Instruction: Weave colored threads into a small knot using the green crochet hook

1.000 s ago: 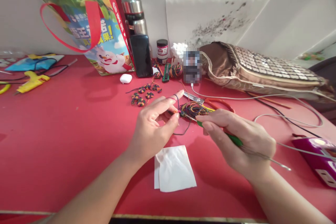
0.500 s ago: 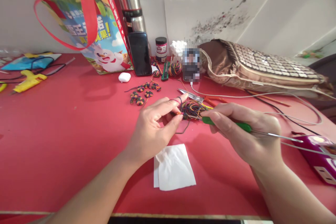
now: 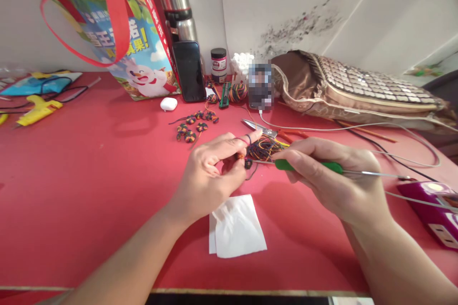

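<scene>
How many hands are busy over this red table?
2: the left hand, pinching a small yarn piece, and the right hand, gripping a green-handled hook. No other hands show; some fingers are partly hidden.

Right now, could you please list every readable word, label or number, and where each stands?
"雪王", white, on the shopping bag; following characters run behind its red handle.
"果!", yellow, lower on the bag.
Too blurred: characters on the bag's red side.
Too small: dark-lidded jar label, bag's top line.
</scene>
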`<action>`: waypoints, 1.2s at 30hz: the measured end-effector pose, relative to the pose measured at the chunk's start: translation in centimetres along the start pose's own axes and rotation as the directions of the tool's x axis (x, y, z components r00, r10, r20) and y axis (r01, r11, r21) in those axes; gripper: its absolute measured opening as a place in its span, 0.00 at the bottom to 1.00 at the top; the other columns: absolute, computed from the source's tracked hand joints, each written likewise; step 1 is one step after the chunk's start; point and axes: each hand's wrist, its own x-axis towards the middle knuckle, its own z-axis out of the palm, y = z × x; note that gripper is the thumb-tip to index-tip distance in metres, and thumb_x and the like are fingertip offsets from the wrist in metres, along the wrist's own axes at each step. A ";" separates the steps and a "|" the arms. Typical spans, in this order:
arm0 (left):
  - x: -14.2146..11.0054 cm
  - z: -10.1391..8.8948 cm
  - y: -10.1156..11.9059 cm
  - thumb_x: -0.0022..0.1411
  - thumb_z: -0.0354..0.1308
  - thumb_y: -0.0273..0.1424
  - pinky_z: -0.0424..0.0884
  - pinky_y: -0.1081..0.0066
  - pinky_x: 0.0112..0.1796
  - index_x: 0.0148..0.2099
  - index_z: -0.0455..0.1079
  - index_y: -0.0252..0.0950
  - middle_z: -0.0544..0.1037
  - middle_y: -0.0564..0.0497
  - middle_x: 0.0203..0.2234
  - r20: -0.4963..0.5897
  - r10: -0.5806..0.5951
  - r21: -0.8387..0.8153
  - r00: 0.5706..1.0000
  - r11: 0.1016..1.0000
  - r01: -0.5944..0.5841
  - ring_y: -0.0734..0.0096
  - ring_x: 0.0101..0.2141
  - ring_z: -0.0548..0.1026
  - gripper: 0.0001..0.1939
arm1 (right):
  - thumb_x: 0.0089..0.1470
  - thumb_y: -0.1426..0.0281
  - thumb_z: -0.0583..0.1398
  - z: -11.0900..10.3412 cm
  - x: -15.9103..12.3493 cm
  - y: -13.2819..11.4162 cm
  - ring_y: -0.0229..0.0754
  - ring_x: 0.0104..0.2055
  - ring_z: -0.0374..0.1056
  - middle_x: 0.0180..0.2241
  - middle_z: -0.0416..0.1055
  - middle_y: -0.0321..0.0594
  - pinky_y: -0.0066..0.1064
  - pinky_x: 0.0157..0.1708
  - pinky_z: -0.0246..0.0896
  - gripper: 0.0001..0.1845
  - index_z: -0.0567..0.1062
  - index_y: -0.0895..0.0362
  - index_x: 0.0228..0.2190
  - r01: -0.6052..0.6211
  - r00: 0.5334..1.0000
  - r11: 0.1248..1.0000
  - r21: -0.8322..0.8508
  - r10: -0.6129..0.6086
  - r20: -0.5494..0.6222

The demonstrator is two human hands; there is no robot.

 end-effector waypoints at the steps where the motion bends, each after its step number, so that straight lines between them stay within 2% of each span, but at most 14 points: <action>1: 0.0 -0.1 0.1 0.60 0.62 0.20 0.70 0.73 0.31 0.32 0.79 0.39 0.77 0.51 0.29 0.008 -0.033 -0.048 0.999 0.998 0.034 0.70 0.33 0.76 0.09 | 0.62 0.62 0.72 -0.1 0.2 0.0 0.37 0.22 0.68 0.21 0.76 0.38 0.28 0.20 0.61 0.11 0.88 0.55 0.30 -0.050 0.999 0.997 0.051 0.049 0.015; 4: 0.0 -0.2 0.2 0.60 0.64 0.23 0.70 0.71 0.30 0.32 0.79 0.39 0.85 0.47 0.37 0.046 -0.150 -0.234 0.988 0.960 0.156 0.68 0.33 0.77 0.07 | 0.58 0.56 0.74 -0.5 0.8 0.2 0.36 0.19 0.64 0.19 0.72 0.38 0.27 0.14 0.54 0.15 0.89 0.55 0.30 -0.154 0.986 0.963 0.220 0.136 0.097; 6: -0.1 -0.2 0.2 0.60 0.66 0.25 0.70 0.71 0.27 0.34 0.82 0.40 0.87 0.46 0.45 0.073 -0.209 -0.360 0.975 0.906 0.221 0.71 0.30 0.75 0.05 | 0.56 0.56 0.75 -0.7 1.2 0.3 0.35 0.17 0.62 0.19 0.70 0.37 0.27 0.12 0.49 0.15 0.88 0.54 0.30 -0.170 0.982 0.938 0.301 0.137 0.128; 8: -0.1 -0.1 0.1 0.59 0.68 0.26 0.69 0.72 0.25 0.36 0.85 0.41 0.87 0.46 0.47 0.097 -0.234 -0.445 0.967 0.859 0.252 0.75 0.27 0.73 0.06 | 0.55 0.56 0.76 -0.7 1.5 0.4 0.35 0.16 0.61 0.18 0.70 0.36 0.26 0.11 0.46 0.14 0.88 0.54 0.29 -0.173 0.981 0.923 0.345 0.131 0.142; 12: 0.0 0.2 0.1 0.57 0.72 0.26 0.65 0.74 0.20 0.37 0.87 0.43 0.86 0.49 0.35 0.082 -0.293 -0.507 0.953 0.810 0.293 0.79 0.21 0.67 0.07 | 0.54 0.55 0.76 -0.1 1.6 0.6 0.34 0.17 0.61 0.18 0.69 0.34 0.24 0.12 0.47 0.16 0.86 0.54 0.28 -0.203 0.977 0.898 0.390 0.159 0.142; 14: 0.0 0.4 0.0 0.56 0.74 0.26 0.64 0.75 0.19 0.41 0.89 0.45 0.84 0.51 0.30 0.085 -0.327 -0.540 0.941 0.779 0.319 0.81 0.19 0.66 0.11 | 0.54 0.55 0.76 0.4 1.4 0.6 0.35 0.18 0.62 0.17 0.70 0.34 0.24 0.13 0.49 0.16 0.86 0.55 0.29 -0.205 0.977 0.885 0.418 0.156 0.147; 18: -0.2 1.0 -0.1 0.53 0.76 0.25 0.62 0.77 0.18 0.46 0.89 0.47 0.82 0.53 0.28 0.175 -0.351 -0.612 0.920 0.693 0.381 0.82 0.18 0.66 0.18 | 0.57 0.58 0.75 1.6 0.6 0.5 0.35 0.18 0.64 0.19 0.75 0.36 0.26 0.14 0.57 0.13 0.88 0.55 0.31 -0.136 0.985 0.875 0.464 0.067 0.162; 20: -0.3 1.2 -0.2 0.51 0.77 0.26 0.59 0.77 0.17 0.46 0.89 0.46 0.81 0.54 0.27 0.166 -0.366 -0.638 0.915 0.668 0.383 0.83 0.17 0.66 0.18 | 0.59 0.59 0.74 2.2 0.3 0.5 0.35 0.19 0.65 0.20 0.76 0.37 0.26 0.15 0.60 0.11 0.89 0.53 0.32 -0.092 0.993 0.868 0.488 0.041 0.114; 23: -0.3 1.5 0.0 0.52 0.76 0.26 0.59 0.77 0.16 0.41 0.88 0.44 0.83 0.54 0.30 0.104 -0.401 -0.641 0.910 0.673 0.370 0.83 0.16 0.67 0.12 | 0.63 0.59 0.71 2.8 0.1 0.9 0.33 0.18 0.63 0.20 0.75 0.35 0.25 0.17 0.59 0.10 0.89 0.52 0.35 -0.080 0.997 0.843 0.532 0.065 0.047; 26: -0.3 1.5 0.2 0.53 0.75 0.27 0.62 0.76 0.16 0.37 0.86 0.41 0.83 0.54 0.29 0.103 -0.410 -0.632 0.906 0.677 0.378 0.83 0.15 0.68 0.07 | 0.65 0.57 0.69 3.3 0.1 1.6 0.32 0.17 0.59 0.20 0.74 0.33 0.27 0.19 0.61 0.12 0.87 0.52 0.37 -0.097 0.995 0.839 0.535 0.084 0.048; 29: -0.3 1.2 0.5 0.56 0.74 0.29 0.64 0.76 0.17 0.42 0.87 0.40 0.78 0.55 0.21 0.163 -0.389 -0.635 0.907 0.662 0.398 0.77 0.18 0.72 0.10 | 0.64 0.56 0.69 3.4 0.2 2.1 0.32 0.17 0.58 0.21 0.73 0.33 0.29 0.20 0.60 0.14 0.85 0.53 0.37 -0.099 0.995 0.852 0.514 0.091 0.041; 31: -0.2 0.9 0.5 0.58 0.73 0.31 0.63 0.77 0.17 0.45 0.87 0.39 0.77 0.54 0.19 0.188 -0.385 -0.634 0.903 0.654 0.411 0.74 0.19 0.75 0.12 | 0.64 0.55 0.69 3.4 0.3 2.3 0.33 0.18 0.58 0.21 0.73 0.33 0.29 0.21 0.60 0.15 0.85 0.53 0.37 -0.095 0.995 0.869 0.485 0.089 0.037; 36: 0.1 0.5 0.5 0.55 0.75 0.29 0.62 0.77 0.15 0.43 0.86 0.38 0.79 0.54 0.20 0.125 -0.448 -0.602 0.885 0.675 0.427 0.75 0.17 0.74 0.11 | 0.64 0.54 0.69 3.3 0.3 2.4 0.36 0.21 0.63 0.20 0.72 0.34 0.29 0.20 0.60 0.16 0.85 0.53 0.37 -0.115 0.993 0.890 0.441 0.095 0.067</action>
